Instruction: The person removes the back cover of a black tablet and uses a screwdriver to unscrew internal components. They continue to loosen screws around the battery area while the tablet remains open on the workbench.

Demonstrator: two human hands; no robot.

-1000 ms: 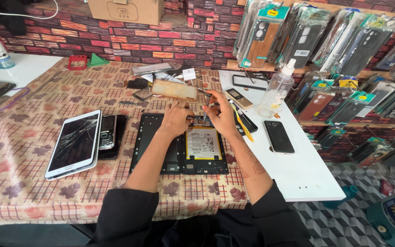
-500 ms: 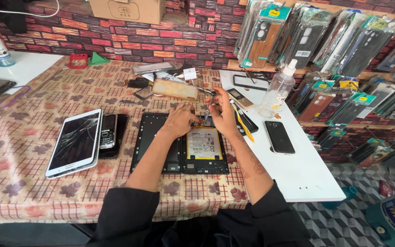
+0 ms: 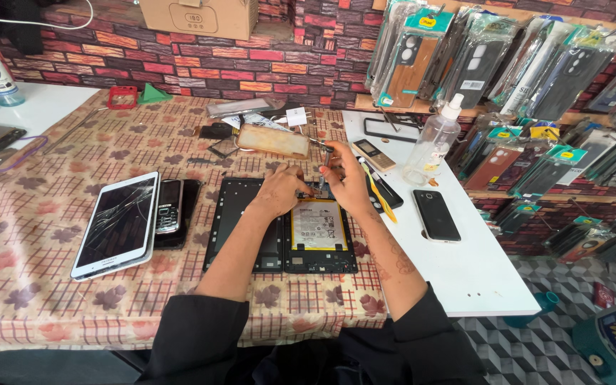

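Working at the top edge of the opened tablet (image 3: 279, 224), which lies back-up and uncovered on the patterned tablecloth (image 3: 51, 285), just in front of the body, with the pale battery (image 3: 316, 224) showing in its right half. Left hand (image 3: 279, 191) resting flat on the frame near the upper middle, fingers curled down and pressed onto the housing rather than pinching anything that can be made out. Right hand (image 3: 344, 182) closed around a thin screwdriver (image 3: 324, 165), held upright between thumb and fingers, tip down at the tablet's top rim beside the left fingertips. Compared with a second ago, hardly anything shifted: both hands at the same spot along the top edge, the tool perhaps raised a shade more upright, the tablet unmoved. Judged from that, fine work at one point, likely a screw or connector, not a step completed. Round about, unchanged: cracked white tablet (image 3: 117, 224) to the left with a small keypad phone (image 3: 169, 207) touching its side, tan phone case (image 3: 272, 140) beyond the hands, black smartphone (image 3: 436, 214) and clear spray bottle (image 3: 433, 142) on the white table (image 3: 465, 278) to the right.
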